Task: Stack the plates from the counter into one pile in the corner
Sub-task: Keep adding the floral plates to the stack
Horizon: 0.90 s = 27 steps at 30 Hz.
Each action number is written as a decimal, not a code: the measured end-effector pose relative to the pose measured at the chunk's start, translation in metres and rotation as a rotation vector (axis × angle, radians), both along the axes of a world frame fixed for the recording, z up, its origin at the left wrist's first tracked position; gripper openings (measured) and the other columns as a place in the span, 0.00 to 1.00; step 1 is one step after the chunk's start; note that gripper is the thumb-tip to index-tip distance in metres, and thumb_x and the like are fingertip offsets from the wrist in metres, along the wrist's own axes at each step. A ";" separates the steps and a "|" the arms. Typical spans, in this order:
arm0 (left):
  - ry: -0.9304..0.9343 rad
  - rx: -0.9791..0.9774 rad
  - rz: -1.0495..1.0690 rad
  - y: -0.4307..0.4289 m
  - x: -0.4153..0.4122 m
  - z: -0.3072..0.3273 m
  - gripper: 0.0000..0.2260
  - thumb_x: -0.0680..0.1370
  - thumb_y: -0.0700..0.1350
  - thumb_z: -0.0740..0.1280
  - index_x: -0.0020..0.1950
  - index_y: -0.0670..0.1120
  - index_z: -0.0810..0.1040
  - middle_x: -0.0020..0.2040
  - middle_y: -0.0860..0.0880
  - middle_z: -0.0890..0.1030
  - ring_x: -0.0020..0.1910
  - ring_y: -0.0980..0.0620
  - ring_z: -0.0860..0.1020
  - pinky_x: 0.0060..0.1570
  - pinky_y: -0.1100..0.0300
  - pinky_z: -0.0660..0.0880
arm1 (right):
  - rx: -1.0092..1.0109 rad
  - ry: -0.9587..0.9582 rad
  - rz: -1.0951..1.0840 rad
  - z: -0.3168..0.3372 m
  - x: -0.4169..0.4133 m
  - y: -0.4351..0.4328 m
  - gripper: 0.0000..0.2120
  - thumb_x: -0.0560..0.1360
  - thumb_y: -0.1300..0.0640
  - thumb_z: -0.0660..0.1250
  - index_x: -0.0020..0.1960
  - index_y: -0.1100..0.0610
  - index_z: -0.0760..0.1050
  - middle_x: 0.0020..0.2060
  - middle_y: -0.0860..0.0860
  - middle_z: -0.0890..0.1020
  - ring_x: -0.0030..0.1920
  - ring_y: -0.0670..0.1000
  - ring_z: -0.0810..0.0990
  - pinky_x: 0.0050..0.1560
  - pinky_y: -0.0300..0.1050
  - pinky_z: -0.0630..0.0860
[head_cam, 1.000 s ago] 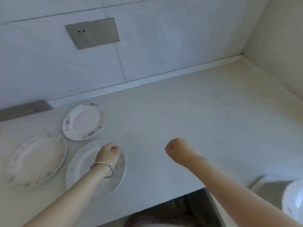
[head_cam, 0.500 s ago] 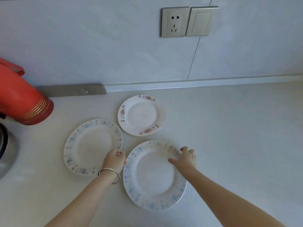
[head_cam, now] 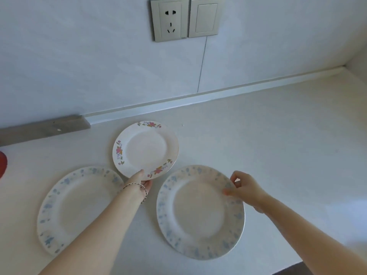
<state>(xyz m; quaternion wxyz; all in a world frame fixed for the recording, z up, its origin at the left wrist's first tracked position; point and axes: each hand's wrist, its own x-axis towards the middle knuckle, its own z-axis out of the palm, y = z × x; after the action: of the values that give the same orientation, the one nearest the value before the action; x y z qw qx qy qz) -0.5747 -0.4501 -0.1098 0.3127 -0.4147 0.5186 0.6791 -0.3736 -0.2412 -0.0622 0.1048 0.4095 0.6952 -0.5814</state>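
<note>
Where half a second ago both hands flanked the near right plate (head_cam: 200, 212), the left hand (head_cam: 140, 182) now pinches the small far plate (head_cam: 146, 148), the right hand (head_cam: 241, 190) grips the near one's rim; gathering has begun, and the left plate (head_cam: 78, 209) lies untouched.

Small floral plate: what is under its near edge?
The left hand holds the small floral plate by its near rim, fingers beneath. The counter under it is hidden.

Left hand (head_cam: 139, 180) now gripping small floral plate (head_cam: 146, 148), formerly untouched
</note>
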 end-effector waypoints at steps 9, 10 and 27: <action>0.159 0.063 -0.163 0.017 0.008 0.013 0.11 0.80 0.38 0.59 0.37 0.43 0.70 0.31 0.51 0.80 0.19 0.63 0.76 0.12 0.73 0.56 | -0.145 0.137 -0.448 0.012 0.087 0.053 0.12 0.69 0.69 0.69 0.48 0.56 0.81 0.35 0.52 0.86 0.36 0.53 0.83 0.34 0.43 0.79; 0.161 0.064 -0.189 0.020 0.014 0.018 0.10 0.79 0.37 0.60 0.38 0.43 0.71 0.28 0.52 0.82 0.25 0.62 0.78 0.12 0.73 0.56 | -0.154 0.154 -0.501 0.011 0.099 0.058 0.12 0.69 0.69 0.69 0.48 0.56 0.81 0.35 0.52 0.86 0.36 0.53 0.84 0.34 0.44 0.79; 0.343 0.349 -0.837 0.258 0.279 0.121 0.09 0.76 0.32 0.62 0.40 0.45 0.74 0.27 0.51 0.82 0.18 0.62 0.73 0.14 0.73 0.60 | 0.097 0.282 -1.146 0.068 0.453 0.141 0.08 0.69 0.66 0.68 0.45 0.56 0.82 0.32 0.51 0.86 0.31 0.50 0.84 0.27 0.39 0.79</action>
<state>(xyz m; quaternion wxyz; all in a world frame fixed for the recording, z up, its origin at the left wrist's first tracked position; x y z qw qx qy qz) -0.2954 -0.1925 0.0113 0.5339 0.0064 0.5633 0.6305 0.0795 -0.1005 0.0059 -0.3383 0.6428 0.3962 -0.5616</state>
